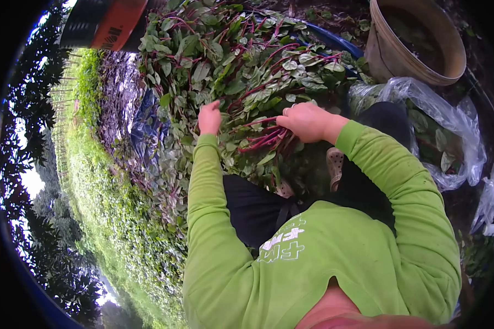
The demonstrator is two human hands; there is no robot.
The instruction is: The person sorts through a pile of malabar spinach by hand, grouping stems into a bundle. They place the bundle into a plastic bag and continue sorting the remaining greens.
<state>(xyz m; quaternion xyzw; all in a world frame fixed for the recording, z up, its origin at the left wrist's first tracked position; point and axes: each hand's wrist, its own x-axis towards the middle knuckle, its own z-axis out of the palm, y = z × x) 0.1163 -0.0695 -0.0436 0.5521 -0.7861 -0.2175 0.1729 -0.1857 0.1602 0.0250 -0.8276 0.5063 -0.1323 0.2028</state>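
The right hand [306, 122] is closed round 1 bundle of red-stemmed, green-leaved shoots [268, 138] at the near edge of the green leafy heap [201, 71], probably light, limp and easily bruised, so best held by the stems, while I cannot tell whether the left hand [209, 118] grips any.

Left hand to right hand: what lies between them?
Green leaves and reddish stems lie between the left hand and the right hand, seen in the head view.
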